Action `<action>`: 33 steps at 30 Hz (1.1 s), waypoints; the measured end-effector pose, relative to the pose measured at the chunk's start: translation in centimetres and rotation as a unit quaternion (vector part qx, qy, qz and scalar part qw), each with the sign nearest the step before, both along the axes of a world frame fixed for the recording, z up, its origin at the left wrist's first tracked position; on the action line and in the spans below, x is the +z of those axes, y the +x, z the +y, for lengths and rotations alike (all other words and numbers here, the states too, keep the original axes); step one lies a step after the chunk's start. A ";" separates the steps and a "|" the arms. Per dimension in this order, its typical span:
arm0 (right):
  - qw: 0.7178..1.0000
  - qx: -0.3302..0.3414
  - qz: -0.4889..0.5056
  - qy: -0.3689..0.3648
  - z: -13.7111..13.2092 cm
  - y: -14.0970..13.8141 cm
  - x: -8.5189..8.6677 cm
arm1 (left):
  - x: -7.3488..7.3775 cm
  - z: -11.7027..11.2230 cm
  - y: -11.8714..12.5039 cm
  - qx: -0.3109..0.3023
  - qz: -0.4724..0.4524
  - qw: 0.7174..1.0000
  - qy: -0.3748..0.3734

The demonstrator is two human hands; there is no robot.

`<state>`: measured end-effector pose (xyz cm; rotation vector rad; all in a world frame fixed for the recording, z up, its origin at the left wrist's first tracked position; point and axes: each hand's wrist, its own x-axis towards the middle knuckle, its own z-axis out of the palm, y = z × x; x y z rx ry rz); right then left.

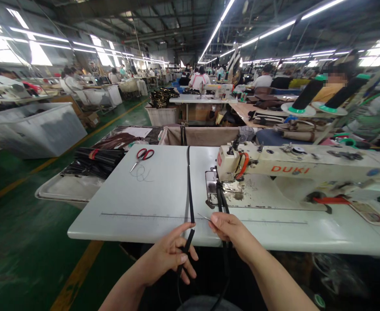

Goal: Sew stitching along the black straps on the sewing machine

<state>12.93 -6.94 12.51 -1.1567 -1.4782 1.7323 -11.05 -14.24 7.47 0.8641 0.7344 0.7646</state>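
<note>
A narrow black strap [190, 194] runs lengthwise over the white sewing table [151, 194] and down past its front edge. My left hand [170, 252] pinches its lower part between thumb and fingers, the index finger stretched out against it at the edge. In my right hand [230, 229] is a thin pointed metal tool [204, 216], its tip aimed left at the strap; the exact kind is unclear. Further black straps [221, 199] hang from under the presser foot of the sewing machine [290, 166], passing behind my right hand.
Red-handled scissors [144, 154] and a loose thread [143, 174] lie on the table's left. Bundled black strips [96, 160] rest on a side cart. A fabric-lined bin [203, 135] stands behind the table. Thread cones [308, 95] rise at right. Other people sit further back.
</note>
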 end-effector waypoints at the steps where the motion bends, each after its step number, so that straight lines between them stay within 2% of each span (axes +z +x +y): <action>1: 1.000 -0.002 -0.005 0.002 0.1 0.3 0.4 | -0.1 -0.1 0.1 0.002 -0.001 1.000 -0.003; 6: 0.998 0.008 -0.064 0.009 -0.3 2.3 1.0 | -0.4 -0.5 0.2 0.007 0.004 1.000 -0.022; 10: 0.990 0.051 -0.131 0.016 -1.3 2.1 -0.5 | -0.5 -0.8 0.2 0.000 0.001 0.999 -0.039; 14: 0.989 0.051 -0.134 0.016 -1.8 0.6 -2.4 | -0.4 -0.9 0.4 -0.001 -0.013 0.999 -0.044; 17: 0.990 0.055 -0.129 0.017 -1.4 -0.3 -2.9 | -0.2 -1.0 0.5 -0.007 -0.013 0.999 -0.042; 26: 0.994 0.064 -0.081 0.020 -1.1 -1.7 -1.9 | -1.1 -1.4 0.7 0.002 -0.017 0.999 -0.039; 29: 0.997 0.042 -0.068 0.013 -1.1 -0.7 -1.4 | -0.7 -1.6 0.3 -0.011 0.006 0.999 -0.038; 33: 0.996 0.001 -0.084 0.007 -1.2 2.4 -0.9 | -0.2 -1.7 -0.4 -0.056 0.038 0.997 -0.047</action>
